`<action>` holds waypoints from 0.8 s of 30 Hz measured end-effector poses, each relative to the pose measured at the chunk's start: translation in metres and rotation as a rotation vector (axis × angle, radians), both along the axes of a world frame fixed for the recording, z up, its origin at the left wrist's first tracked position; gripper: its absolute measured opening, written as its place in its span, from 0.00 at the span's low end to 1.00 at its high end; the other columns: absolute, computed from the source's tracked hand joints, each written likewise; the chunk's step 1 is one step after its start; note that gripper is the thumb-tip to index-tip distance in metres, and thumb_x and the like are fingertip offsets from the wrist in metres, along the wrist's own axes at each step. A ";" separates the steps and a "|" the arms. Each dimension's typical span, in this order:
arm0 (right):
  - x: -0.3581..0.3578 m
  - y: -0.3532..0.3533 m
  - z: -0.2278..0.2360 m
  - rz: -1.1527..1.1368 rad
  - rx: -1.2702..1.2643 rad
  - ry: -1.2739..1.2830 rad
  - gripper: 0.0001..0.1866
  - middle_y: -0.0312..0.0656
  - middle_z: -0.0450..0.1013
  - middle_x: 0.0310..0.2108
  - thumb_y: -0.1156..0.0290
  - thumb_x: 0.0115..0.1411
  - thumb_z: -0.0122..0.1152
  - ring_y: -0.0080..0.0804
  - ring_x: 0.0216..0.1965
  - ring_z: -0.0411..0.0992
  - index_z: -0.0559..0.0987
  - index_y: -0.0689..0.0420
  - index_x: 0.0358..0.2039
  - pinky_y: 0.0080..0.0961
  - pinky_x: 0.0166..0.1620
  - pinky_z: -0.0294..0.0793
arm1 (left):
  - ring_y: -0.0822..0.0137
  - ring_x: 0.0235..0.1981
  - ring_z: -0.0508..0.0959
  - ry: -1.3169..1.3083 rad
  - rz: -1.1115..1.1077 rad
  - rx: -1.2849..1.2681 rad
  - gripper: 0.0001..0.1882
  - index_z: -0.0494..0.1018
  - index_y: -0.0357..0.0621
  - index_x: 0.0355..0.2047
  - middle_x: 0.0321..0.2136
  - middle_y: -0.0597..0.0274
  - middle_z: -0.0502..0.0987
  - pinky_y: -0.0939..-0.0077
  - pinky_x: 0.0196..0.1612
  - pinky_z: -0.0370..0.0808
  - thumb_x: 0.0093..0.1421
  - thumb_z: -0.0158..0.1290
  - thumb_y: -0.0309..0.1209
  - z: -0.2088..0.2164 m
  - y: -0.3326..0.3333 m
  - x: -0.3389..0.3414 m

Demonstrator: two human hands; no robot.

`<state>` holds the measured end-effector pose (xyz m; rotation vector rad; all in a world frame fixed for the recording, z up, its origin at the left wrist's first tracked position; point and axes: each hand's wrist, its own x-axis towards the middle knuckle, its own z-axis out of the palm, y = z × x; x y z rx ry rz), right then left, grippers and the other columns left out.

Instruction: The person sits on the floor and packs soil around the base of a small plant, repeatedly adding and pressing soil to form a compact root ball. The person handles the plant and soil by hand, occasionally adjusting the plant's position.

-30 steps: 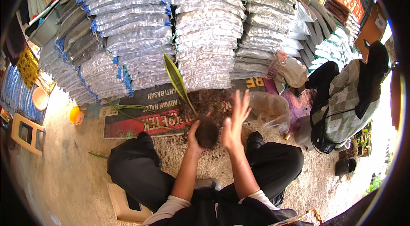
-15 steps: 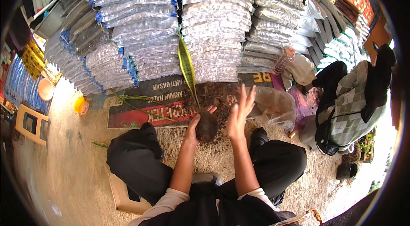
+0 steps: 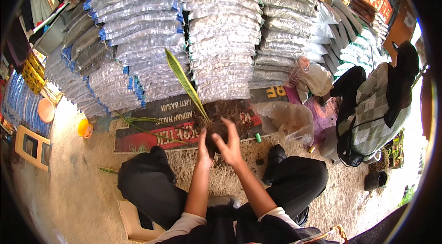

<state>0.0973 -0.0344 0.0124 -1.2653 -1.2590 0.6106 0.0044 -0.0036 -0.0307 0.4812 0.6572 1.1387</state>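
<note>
Between my two hands stands a dark round root ball of soil. A long snake plant leaf, green with yellow edges, rises from it and leans to the left. My left hand presses against the ball's left side. Around its right side curve the fingers and thumb of my right hand. The ball's underside is partly hidden by the hands. Loose dark soil and roots lie just beyond, on a printed banner. More snake plant leaves lie on the banner to the left.
A crumpled clear plastic bag and a small green cylinder lie to the right. Tall stacks of filled sacks stand beyond. Another person crouches at the right. An orange pot and beige stool stand left.
My right hand has come in from the right and closed on the root ball. The leaf has tipped leftward. The green cylinder now shows beside the bag.
</note>
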 end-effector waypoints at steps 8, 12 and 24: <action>-0.005 0.004 -0.006 -0.008 0.036 0.415 0.30 0.46 0.70 0.40 0.72 0.44 0.66 0.30 0.42 0.68 0.66 0.63 0.48 0.28 0.47 0.68 | 0.64 0.50 0.65 0.027 0.142 0.025 0.31 0.60 0.43 0.54 0.49 0.58 0.65 0.69 0.54 0.59 0.59 0.39 0.52 0.020 0.002 -0.001; -0.020 -0.006 -0.003 -0.159 0.110 -0.117 0.32 0.55 0.56 0.55 0.61 0.47 0.63 0.48 0.57 0.54 0.64 0.60 0.50 0.43 0.57 0.50 | 0.63 0.40 0.73 -0.206 0.051 -0.034 0.25 0.67 0.40 0.44 0.40 0.59 0.72 0.68 0.46 0.69 0.58 0.42 0.49 0.014 -0.004 0.008; -0.011 -0.001 0.002 -0.142 0.067 -0.145 0.35 0.55 0.60 0.47 0.61 0.48 0.64 0.48 0.49 0.62 0.61 0.65 0.51 0.34 0.51 0.63 | 0.63 0.42 0.72 -0.053 0.180 0.012 0.26 0.65 0.40 0.47 0.41 0.58 0.71 0.69 0.46 0.68 0.60 0.41 0.50 0.005 -0.004 0.012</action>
